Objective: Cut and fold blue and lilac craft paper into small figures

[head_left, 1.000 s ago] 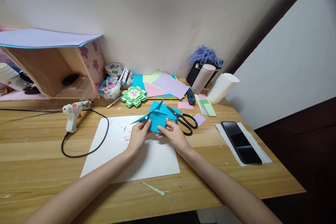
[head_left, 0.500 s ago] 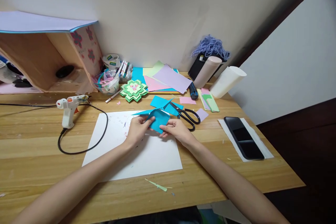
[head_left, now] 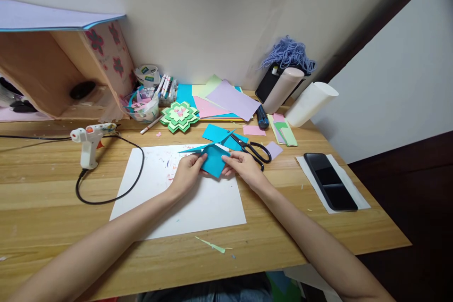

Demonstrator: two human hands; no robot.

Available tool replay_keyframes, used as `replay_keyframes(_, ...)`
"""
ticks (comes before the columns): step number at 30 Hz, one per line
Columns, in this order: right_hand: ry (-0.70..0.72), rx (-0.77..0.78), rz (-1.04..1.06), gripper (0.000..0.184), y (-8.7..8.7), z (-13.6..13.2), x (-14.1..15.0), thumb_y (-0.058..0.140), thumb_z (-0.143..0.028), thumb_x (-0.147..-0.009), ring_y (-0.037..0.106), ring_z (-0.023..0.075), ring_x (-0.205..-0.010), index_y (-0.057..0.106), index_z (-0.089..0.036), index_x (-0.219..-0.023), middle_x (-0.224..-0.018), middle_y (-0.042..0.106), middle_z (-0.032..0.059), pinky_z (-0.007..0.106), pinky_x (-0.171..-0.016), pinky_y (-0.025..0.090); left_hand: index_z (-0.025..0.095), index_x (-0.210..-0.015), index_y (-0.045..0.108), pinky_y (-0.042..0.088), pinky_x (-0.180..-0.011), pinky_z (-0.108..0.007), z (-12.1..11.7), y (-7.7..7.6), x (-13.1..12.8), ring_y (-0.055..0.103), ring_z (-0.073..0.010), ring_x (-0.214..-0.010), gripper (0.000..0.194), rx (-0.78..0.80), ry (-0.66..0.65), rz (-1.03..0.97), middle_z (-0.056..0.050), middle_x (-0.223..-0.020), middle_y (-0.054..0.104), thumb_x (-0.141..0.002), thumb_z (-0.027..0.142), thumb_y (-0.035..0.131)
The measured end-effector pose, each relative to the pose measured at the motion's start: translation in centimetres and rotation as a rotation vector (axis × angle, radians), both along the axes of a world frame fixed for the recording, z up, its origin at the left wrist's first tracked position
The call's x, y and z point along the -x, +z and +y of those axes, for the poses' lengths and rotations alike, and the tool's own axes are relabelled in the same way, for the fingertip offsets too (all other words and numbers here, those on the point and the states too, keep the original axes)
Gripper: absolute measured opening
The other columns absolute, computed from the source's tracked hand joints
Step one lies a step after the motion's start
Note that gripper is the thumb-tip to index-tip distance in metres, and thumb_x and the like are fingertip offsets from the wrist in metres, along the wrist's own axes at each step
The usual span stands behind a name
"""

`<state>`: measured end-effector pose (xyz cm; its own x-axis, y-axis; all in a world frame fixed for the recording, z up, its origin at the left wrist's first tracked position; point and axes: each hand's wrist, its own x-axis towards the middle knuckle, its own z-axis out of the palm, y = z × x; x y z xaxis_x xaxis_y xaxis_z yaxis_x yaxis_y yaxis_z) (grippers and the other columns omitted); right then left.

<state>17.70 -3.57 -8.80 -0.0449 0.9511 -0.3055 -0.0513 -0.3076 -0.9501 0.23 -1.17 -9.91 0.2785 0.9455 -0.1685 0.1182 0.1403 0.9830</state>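
Observation:
Between my two hands is a folded piece of blue paper (head_left: 214, 161), with pointed flaps reaching out to the left and up to the right. My left hand (head_left: 188, 170) pinches its left side, thumb on top. The right edge is pinched by my right hand (head_left: 244, 166), with the fingers partly behind the paper. Below both hands lies a white sheet (head_left: 198, 212) marked with ink and paint specks. Just beyond my right hand are black-handled scissors (head_left: 260, 153), their blades over a flat blue paper piece (head_left: 215, 133).
A green layered paper flower (head_left: 180, 117) lies behind the white sheet. To the left stands a white glue gun (head_left: 90, 144) with its looping black cord. Coloured paper sheets (head_left: 231, 99) are stacked by the wall. A phone (head_left: 331, 181) rests at the right on white paper.
My right thumb has shifted from the paper's lower front to its upper right edge. The view has tipped slightly, so the scene sits a little higher.

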Motion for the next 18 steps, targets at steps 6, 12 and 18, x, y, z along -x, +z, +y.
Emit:
replay_keyframes(6,-0.067,-0.112,-0.054,0.033,0.18,0.22,-0.75,0.070,-0.044,-0.067,0.061,0.0094,-0.050,0.059,-0.014,-0.074,-0.055,0.064,-0.0007,0.018,-0.048,0.049,0.015,-0.060,0.052,0.047,-0.053,-0.025,0.03,-0.43,0.03,0.063,-0.0179,-0.053,0.038,-0.021,-0.001,0.051,0.000,-0.055,0.058,-0.078,0.049,0.052)
replay_keyframes(12,-0.050,-0.116,-0.088,0.031,0.24,0.17,-0.69,0.067,-0.044,-0.070,0.062,0.0103,-0.051,0.060,-0.014,-0.071,-0.056,0.064,0.0006,0.020,-0.050,0.050,0.015,-0.059,0.053,0.045,-0.050,-0.023,-0.09,-0.04,0.00,0.063,-0.0171,-0.049,0.038,0.002,-0.004,0.076,0.000,-0.050,0.059,-0.079,0.047,0.052)
replay_keyframes(18,-0.069,-0.127,-0.076,0.029,0.26,0.23,-0.71,0.069,-0.041,-0.068,0.062,0.0111,-0.051,0.063,-0.014,-0.076,-0.055,0.064,0.0004,0.021,-0.052,0.051,0.016,-0.057,0.052,0.045,-0.049,-0.023,-0.16,-0.03,0.10,0.062,-0.0157,-0.046,0.038,-0.043,-0.038,0.114,-0.001,-0.047,0.060,-0.082,0.045,0.050)
